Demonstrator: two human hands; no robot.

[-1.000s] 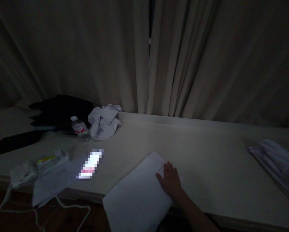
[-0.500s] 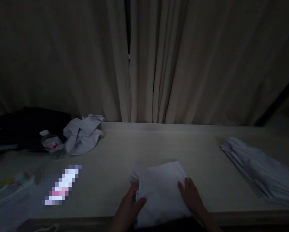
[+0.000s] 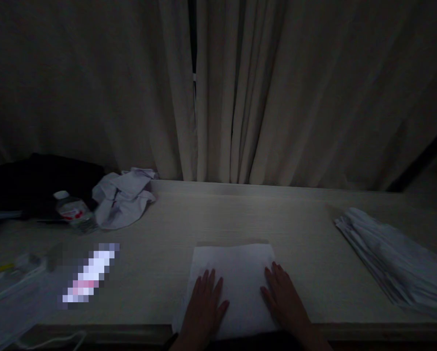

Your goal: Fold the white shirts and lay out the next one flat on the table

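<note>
At far left I see a crumpled cloth (image 3: 123, 201), seemingly parked clear of the hands; near centre, the left hand (image 3: 204, 302) and right hand (image 3: 283, 298) lie with fingers extended, gripping nothing, on a folded white cloth (image 3: 240, 273), presumably pressing it flat against the table (image 3: 247, 214); right, a fabric stack (image 3: 393, 258).

Open tabletop (image 3: 247, 219) between crumpled cloth (image 3: 125, 202) and folded stack (image 3: 393, 253)

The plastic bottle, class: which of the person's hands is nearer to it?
Left. The left hand lies right of the plastic bottle and closer to the viewer, on the folded white cloth; the right hand lies farther right, at the cloth's right edge.
</note>
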